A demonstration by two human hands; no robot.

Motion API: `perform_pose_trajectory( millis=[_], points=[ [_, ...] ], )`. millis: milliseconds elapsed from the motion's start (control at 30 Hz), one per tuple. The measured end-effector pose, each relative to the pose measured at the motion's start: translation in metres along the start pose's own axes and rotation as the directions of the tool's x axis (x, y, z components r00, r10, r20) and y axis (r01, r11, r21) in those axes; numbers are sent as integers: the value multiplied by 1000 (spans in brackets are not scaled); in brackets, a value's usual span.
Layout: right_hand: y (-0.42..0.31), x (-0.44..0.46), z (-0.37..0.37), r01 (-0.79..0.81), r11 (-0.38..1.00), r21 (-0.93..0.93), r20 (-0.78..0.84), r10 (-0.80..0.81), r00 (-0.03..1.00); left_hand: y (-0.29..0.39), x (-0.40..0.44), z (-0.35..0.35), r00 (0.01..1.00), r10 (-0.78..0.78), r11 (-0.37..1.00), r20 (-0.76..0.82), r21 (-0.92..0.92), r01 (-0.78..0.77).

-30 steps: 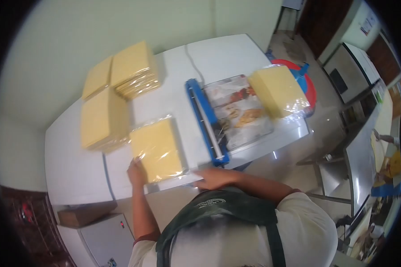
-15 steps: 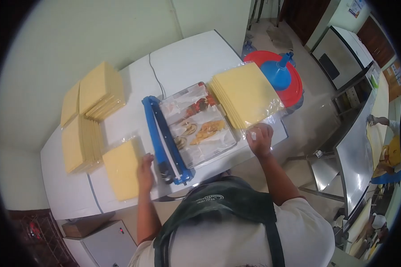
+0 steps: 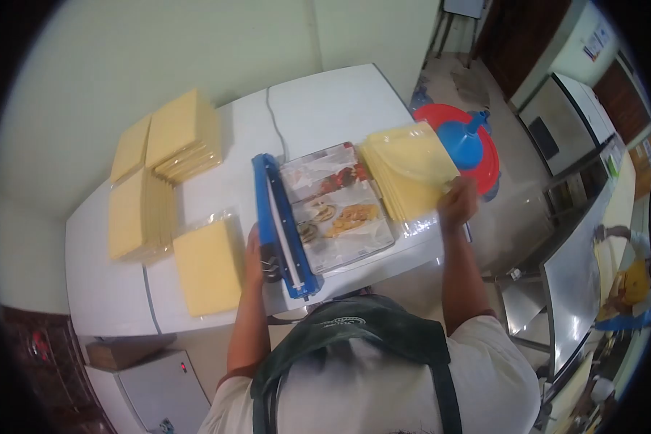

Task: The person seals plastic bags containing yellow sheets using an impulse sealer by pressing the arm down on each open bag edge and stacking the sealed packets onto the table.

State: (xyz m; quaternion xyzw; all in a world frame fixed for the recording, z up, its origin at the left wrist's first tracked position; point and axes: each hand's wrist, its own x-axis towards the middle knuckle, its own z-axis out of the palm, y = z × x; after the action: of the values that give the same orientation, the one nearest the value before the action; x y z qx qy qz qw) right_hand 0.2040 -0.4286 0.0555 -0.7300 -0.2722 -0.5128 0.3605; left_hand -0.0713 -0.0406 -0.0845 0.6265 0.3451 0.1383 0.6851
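My right hand (image 3: 458, 201) is closed on the near right corner of the top plastic bag of yellow sheets (image 3: 409, 155), whose clear film lifts and bulges. That bag lies on a stack of similar ones at the table's right. My left hand (image 3: 254, 254) rests between a single bagged yellow pack (image 3: 208, 267) and the blue impulse sealer (image 3: 286, 224). Its fingers look stretched out, partly hidden by the sealer, with nothing seen in them. Right of the sealer lies a flat board with food pictures (image 3: 343, 217), under crinkled clear film.
Several stacks of bagged yellow packs (image 3: 141, 217) stand at the table's left. A cord (image 3: 273, 116) runs back from the sealer. Beyond the right edge are a red lid (image 3: 488, 163) and a blue funnel (image 3: 459, 141). A co-worker's hand (image 3: 611, 231) is at a metal table (image 3: 575, 267).
My right hand has taken hold of the top bag's corner and raised its film. My left hand has shifted closer to the sealer. The camera view has turned slightly.
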Motion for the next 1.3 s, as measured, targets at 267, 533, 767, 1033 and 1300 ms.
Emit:
perform_pose_trajectory(
  millis=[267,533,767,1033,1300],
  points=[
    [-73,167,45,116,953,280,100,-149,984,-7,35,40,997,9,904,78,-427,25],
    [-171,42,172,37,949,314,872,-304,384,40,9,41,997,64,949,30,-311,-52],
    [-177,-66,103,-73,927,-367,863,369,346,50,17,14,993,119,971,-13,-207,-119],
    [-156,-47,117,139,920,367,904,-388,181,88,23,14,997,63,848,-35,529,-35],
    [-180,-67,69,84,991,99,973,-114,202,61,-2,18,985,173,891,-13,428,-151]
  ],
)
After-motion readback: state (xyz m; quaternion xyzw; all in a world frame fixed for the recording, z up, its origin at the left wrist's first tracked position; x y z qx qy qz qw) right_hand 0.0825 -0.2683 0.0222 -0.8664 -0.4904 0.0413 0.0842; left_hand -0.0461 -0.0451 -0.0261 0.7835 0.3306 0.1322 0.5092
